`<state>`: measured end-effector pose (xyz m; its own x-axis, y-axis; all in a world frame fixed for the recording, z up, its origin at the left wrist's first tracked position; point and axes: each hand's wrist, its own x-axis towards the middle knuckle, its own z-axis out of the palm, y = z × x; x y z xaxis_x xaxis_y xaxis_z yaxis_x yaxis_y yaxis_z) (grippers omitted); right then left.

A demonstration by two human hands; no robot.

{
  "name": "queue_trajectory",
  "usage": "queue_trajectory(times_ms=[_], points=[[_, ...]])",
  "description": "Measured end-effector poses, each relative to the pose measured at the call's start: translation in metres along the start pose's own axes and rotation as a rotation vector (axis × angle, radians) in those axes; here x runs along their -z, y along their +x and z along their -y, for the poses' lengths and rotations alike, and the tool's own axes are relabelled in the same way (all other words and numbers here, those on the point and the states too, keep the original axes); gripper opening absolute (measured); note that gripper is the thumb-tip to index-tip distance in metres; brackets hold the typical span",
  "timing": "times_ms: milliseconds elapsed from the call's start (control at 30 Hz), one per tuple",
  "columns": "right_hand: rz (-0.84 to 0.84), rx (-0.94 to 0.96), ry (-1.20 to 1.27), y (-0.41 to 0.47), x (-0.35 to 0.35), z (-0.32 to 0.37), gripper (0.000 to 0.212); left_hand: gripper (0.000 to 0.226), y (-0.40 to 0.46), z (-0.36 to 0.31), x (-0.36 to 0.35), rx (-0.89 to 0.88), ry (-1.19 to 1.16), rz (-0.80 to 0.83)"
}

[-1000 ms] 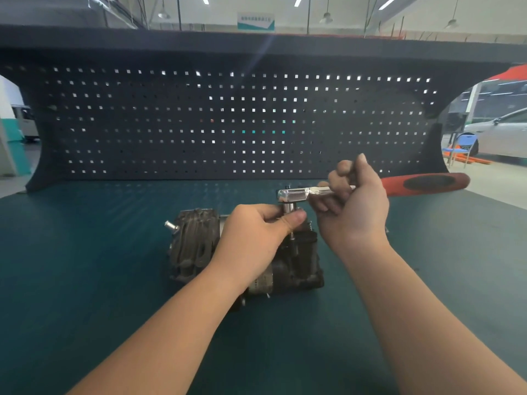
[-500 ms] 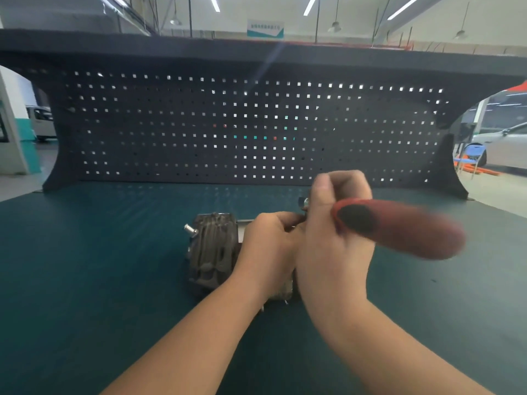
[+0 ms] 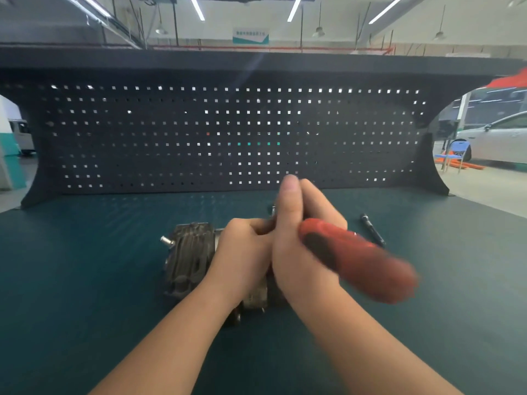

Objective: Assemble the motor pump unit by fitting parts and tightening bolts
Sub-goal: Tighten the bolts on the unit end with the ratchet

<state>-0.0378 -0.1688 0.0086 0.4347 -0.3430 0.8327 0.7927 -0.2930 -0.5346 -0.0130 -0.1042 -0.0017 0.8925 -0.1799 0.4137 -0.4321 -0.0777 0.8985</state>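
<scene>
The motor pump unit [image 3: 189, 258] lies on its side near the middle of the bench [image 3: 85, 280], a dark, ribbed metal casting with a small silver stub sticking out at its left end. From my view my two forearms cross the foreground and cover most of its right half. My left hand [image 3: 242, 252] sits on top of the unit with its grip curled closed over the housing; what lies under the fingers is hidden from me. My right hand [image 3: 296, 238] presses against the left one, its grip clamped round the ratchet wrench [image 3: 359, 260], thumb pointing straight up. The wrench handle is thick, rounded and red with a black inset, and it is blurred as it angles down to the right. Its working end is hidden behind the hands.

Just behind the handle, a slim black rod-shaped tool [image 3: 372, 229] lies loose on the bench. The bench top is a dark teal mat with a fine dotted texture. A black pegboard [image 3: 228, 132] with rows of small square holes stands along the back edge. Past its right end I see a white car [image 3: 499, 138] and a blue chair [image 3: 456, 151].
</scene>
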Motion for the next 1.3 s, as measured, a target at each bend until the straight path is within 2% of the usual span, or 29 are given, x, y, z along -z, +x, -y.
queue_trajectory(times_ms=[100,233,300,467,667,833,967,1067,1133,1200,1300], points=[[-0.081,-0.179,0.244,0.019,0.014,-0.007,0.043,0.029,0.002,0.003,0.013,-0.013,0.035,-0.002],[-0.150,-0.745,0.859,0.045,0.032,-0.029,0.047,0.018,0.002,0.008,0.011,-0.044,0.068,0.002],[-0.150,-0.890,1.021,0.049,0.036,-0.037,0.051,0.014,0.002,0.008,0.012,-0.041,0.068,0.039],[-0.097,-0.722,0.873,0.047,0.033,-0.036,0.052,0.010,0.004,0.011,0.016,-0.020,0.137,0.040],[-0.218,-0.597,0.729,0.037,0.025,-0.022,0.052,0.006,0.003,0.012,0.013,0.000,0.096,0.011],[-0.310,-0.353,0.411,0.020,0.013,-0.005,0.041,0.009,0.004,0.010,0.016,0.026,0.070,0.025],[-0.340,-0.224,0.269,0.006,0.001,0.004,0.035,0.014,0.002,0.007,0.015,0.035,0.052,0.023],[-0.296,-0.127,0.114,-0.005,-0.009,0.005,0.036,0.012,0.000,0.004,0.017,0.033,0.013,0.068],[-0.214,-0.071,0.009,-0.011,-0.013,0.005,0.037,0.025,-0.002,0.001,0.020,0.052,-0.043,0.113],[-0.138,-0.096,-0.005,-0.009,-0.012,0.003,0.036,0.033,-0.002,-0.001,0.022,0.036,-0.054,0.138],[-0.124,-0.158,0.055,0.006,-0.001,0.001,0.045,0.019,-0.001,0.002,0.020,-0.024,0.009,0.159]])
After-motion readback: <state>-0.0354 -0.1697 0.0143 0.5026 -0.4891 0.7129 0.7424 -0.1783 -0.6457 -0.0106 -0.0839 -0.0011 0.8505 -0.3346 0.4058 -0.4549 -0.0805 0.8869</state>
